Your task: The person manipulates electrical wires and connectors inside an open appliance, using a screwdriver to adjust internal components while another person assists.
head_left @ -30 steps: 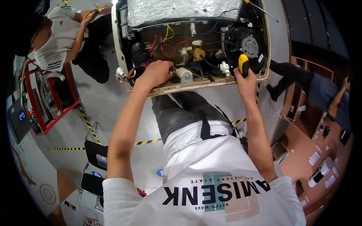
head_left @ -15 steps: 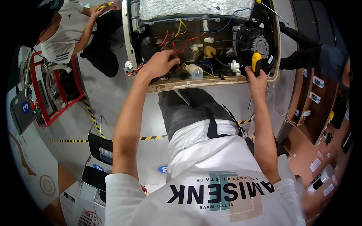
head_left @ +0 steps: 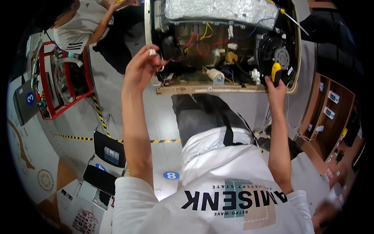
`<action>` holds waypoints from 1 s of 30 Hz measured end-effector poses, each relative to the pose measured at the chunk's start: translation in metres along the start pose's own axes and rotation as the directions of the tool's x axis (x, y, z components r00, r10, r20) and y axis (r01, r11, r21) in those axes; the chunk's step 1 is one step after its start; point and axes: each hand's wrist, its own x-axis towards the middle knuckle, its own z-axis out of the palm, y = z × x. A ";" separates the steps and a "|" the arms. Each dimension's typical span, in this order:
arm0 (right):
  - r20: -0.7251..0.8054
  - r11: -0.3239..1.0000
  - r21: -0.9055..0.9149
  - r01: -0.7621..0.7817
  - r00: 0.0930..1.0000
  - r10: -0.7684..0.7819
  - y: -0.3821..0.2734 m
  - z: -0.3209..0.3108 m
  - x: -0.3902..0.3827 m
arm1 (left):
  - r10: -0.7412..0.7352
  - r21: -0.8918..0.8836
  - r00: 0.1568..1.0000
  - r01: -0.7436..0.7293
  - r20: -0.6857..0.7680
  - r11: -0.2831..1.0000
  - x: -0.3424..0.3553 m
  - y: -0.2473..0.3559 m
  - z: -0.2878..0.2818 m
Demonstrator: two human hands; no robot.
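Note:
An opened appliance housing (head_left: 183, 90) stands before me, with wires and parts exposed inside. At its left front corner, my left hand (head_left: 141, 68) pinches a white wire connector (head_left: 152, 52), with red wires running from it into the housing. My right hand (head_left: 276, 90) is closed around a screwdriver (head_left: 276, 71) with a yellow and black handle, at the front right corner. Beside that hand sit a white plastic fitting (head_left: 255, 75) and a round black fan unit (head_left: 281, 58). A pale cylindrical part (head_left: 216, 75) lies along the front edge.
Silver foil insulation (head_left: 218, 13) covers the housing's back. Another screwdriver (head_left: 295, 22) slants over the right rim. A co-worker (head_left: 83, 25) sits at the far left, near a red metal frame (head_left: 67, 104). Black chairs (head_left: 110, 150) stand at left, a wooden shelf (head_left: 331, 105) at right.
My left hand has come out leftward from over the wires, now lifting the connector at the corner. My right hand keeps the screwdriver. The whole view has shifted, putting the housing farther right.

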 end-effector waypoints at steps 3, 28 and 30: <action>-0.032 0.996 0.015 0.093 0.995 -0.093 0.008 0.000 0.002 | 0.038 -0.017 0.998 -0.039 -0.060 0.999 -0.011 0.002 0.004; -0.054 0.986 -0.079 0.146 0.987 -0.150 0.002 0.004 0.000 | 0.099 0.105 0.985 -0.084 -0.141 0.991 -0.030 -0.018 0.020; -0.045 0.986 -0.080 0.146 0.988 -0.149 0.003 0.004 0.001 | 0.092 0.103 0.985 -0.077 -0.147 0.992 -0.031 -0.018 0.015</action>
